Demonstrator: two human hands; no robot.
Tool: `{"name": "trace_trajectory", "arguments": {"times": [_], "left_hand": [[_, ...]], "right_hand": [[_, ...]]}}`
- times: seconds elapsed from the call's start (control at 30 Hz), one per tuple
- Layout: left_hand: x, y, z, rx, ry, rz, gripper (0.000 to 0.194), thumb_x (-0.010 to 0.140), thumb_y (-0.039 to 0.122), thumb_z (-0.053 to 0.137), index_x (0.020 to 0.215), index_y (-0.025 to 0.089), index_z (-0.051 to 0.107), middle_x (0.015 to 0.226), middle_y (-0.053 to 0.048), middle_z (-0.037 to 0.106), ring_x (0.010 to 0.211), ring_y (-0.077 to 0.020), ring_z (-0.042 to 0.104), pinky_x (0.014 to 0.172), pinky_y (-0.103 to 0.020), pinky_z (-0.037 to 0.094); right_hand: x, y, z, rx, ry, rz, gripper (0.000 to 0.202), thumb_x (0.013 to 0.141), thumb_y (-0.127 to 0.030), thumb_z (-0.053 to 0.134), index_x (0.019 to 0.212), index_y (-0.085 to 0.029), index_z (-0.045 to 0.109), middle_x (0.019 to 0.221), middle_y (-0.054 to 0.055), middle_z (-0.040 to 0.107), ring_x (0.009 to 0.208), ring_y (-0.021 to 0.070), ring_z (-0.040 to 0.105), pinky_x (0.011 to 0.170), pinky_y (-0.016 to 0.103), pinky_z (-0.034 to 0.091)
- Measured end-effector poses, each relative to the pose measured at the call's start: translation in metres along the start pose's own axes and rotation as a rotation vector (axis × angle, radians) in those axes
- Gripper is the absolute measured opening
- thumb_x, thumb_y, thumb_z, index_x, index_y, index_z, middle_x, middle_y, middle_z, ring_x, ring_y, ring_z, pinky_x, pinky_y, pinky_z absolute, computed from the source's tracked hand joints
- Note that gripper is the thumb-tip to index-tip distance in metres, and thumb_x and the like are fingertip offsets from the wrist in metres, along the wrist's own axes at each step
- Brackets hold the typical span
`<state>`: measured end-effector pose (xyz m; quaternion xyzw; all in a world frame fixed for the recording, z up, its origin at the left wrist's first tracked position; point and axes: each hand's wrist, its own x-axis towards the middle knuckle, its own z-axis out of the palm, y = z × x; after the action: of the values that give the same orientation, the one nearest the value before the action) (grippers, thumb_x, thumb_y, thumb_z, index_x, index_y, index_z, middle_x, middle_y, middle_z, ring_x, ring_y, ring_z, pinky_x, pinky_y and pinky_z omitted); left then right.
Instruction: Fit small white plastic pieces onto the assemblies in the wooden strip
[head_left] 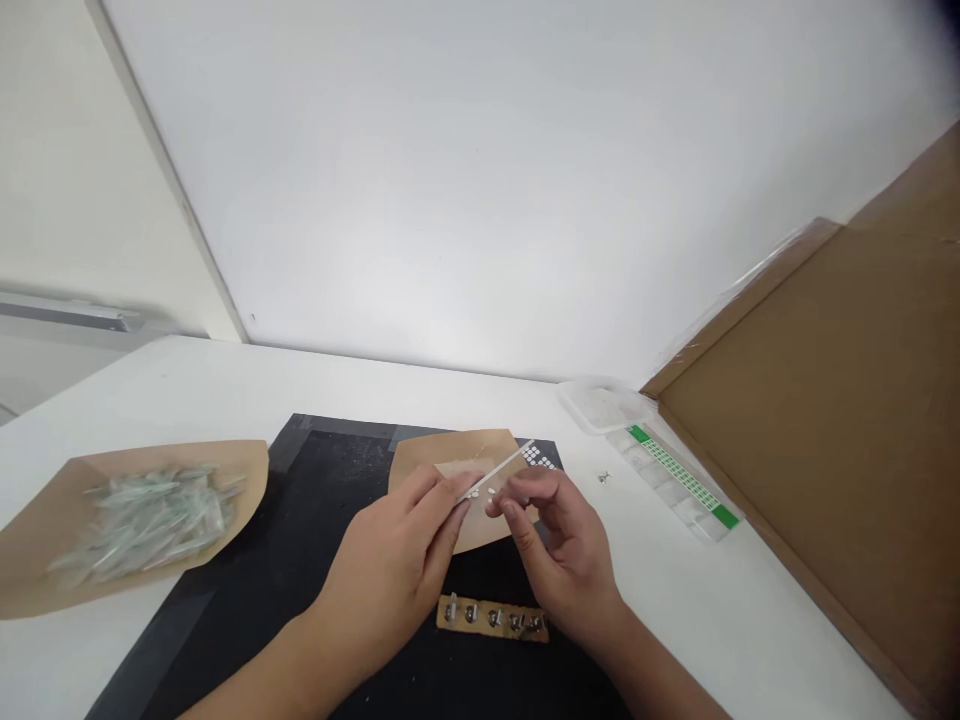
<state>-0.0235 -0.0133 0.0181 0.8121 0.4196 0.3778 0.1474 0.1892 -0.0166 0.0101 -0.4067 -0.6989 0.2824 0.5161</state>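
My left hand pinches a thin white stick between thumb and fingers. The stick slants up to the right, over a tan paper sheet. Close to its right, my right hand has its fingers curled and thumb drawn in toward the fingertips; whatever they hold is too small to make out. Little white pieces show between the two hands, above the paper. Behind the right fingertips is a patch of white round dots. Below the hands lies a brown strip carrying several small shiny metal parts.
A black mat covers the middle of the white table. At left, brown paper bears a heap of clear, pale-green slips. On the right are a clear compartment box, a translucent lid, tiny metal bits and a cardboard box.
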Motion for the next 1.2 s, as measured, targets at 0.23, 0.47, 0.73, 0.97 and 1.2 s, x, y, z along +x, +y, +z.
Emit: {"name": "trace_trajectory", "arguments": {"times": [0.23, 0.47, 0.73, 0.97, 1.2], "left_hand": [[0.001, 0.003, 0.001, -0.158, -0.100, -0.062, 0.036, 0.112, 0.028, 0.044, 0.143, 0.030, 0.063, 0.100, -0.005, 0.066, 0.084, -0.0189, 0.067, 0.079, -0.032, 0.057], [0.006, 0.011, -0.005, -0.337, -0.131, -0.105, 0.033, 0.111, 0.029, 0.044, 0.123, 0.024, 0.074, 0.090, -0.005, 0.063, 0.080, -0.0177, 0.066, 0.072, -0.028, 0.055], [0.008, 0.016, -0.005, -0.370, -0.123, -0.169, 0.030, 0.111, 0.031, 0.044, 0.101, 0.021, 0.071, 0.090, -0.004, 0.067, 0.082, -0.0178, 0.068, 0.063, -0.024, 0.052], [0.007, 0.014, -0.005, -0.294, -0.082, -0.182, 0.034, 0.110, 0.029, 0.044, 0.084, 0.020, 0.062, 0.080, -0.001, 0.067, 0.074, -0.0162, 0.065, 0.072, -0.027, 0.051], [0.000, 0.009, 0.006, -0.307, -0.034, -0.160, 0.036, 0.110, 0.029, 0.044, 0.143, 0.023, 0.060, 0.089, -0.002, 0.070, 0.083, -0.0177, 0.068, 0.081, -0.031, 0.054]], "right_hand": [[-0.001, -0.003, 0.002, -0.152, 0.019, -0.105, 0.012, 0.102, -0.014, 0.059, 0.104, -0.025, 0.064, 0.094, 0.003, 0.075, 0.089, 0.0197, 0.073, 0.081, 0.034, 0.058], [0.000, -0.001, 0.001, -0.230, 0.004, -0.072, 0.011, 0.103, -0.019, 0.061, 0.103, -0.026, 0.069, 0.095, 0.004, 0.079, 0.086, 0.0199, 0.077, 0.077, 0.032, 0.061], [0.000, -0.004, 0.002, -0.210, 0.042, -0.020, 0.010, 0.099, -0.021, 0.068, 0.109, -0.025, 0.068, 0.093, 0.004, 0.080, 0.079, 0.0196, 0.077, 0.072, 0.032, 0.061], [0.005, -0.008, 0.002, -0.144, 0.037, 0.069, 0.005, 0.100, -0.027, 0.071, 0.102, -0.024, 0.073, 0.097, 0.006, 0.081, 0.081, 0.0207, 0.079, 0.069, 0.031, 0.063], [0.002, -0.007, 0.001, -0.162, 0.081, 0.019, 0.004, 0.102, -0.026, 0.066, 0.103, -0.026, 0.070, 0.090, 0.004, 0.081, 0.076, 0.0196, 0.078, 0.057, 0.028, 0.057]]}}
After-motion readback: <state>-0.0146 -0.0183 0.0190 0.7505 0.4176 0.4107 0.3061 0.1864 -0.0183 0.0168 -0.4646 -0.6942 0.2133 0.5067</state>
